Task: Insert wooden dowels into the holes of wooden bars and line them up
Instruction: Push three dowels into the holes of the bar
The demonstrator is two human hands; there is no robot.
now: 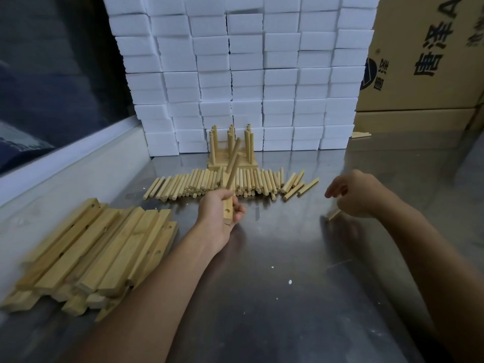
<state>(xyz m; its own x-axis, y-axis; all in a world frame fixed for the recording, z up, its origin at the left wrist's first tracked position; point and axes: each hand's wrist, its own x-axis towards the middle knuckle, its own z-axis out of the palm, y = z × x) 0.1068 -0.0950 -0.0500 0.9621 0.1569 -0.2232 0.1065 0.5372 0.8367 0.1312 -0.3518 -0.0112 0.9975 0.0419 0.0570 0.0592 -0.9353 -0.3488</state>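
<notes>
My left hand [221, 209] grips a wooden bar [227, 209] above the metal table, with two dowels [234, 163] standing out of it and an empty hole showing near its lower end. My right hand [352, 193] hovers at the right, blurred, with a dowel [334, 214] poking out under its fingers. A row of loose dowels [209, 183] lies across the table behind my hands. Several finished bars with upright dowels [231, 150] stand lined up behind that row. A stack of wooden bars [99, 247] with drilled holes lies at the left.
A wall of white foam blocks [243, 74] rises at the back. Cardboard boxes [424, 61] stand at the back right. A white raised ledge [73, 163] borders the steel table [288, 284] on the left. Small white crumbs dot the table.
</notes>
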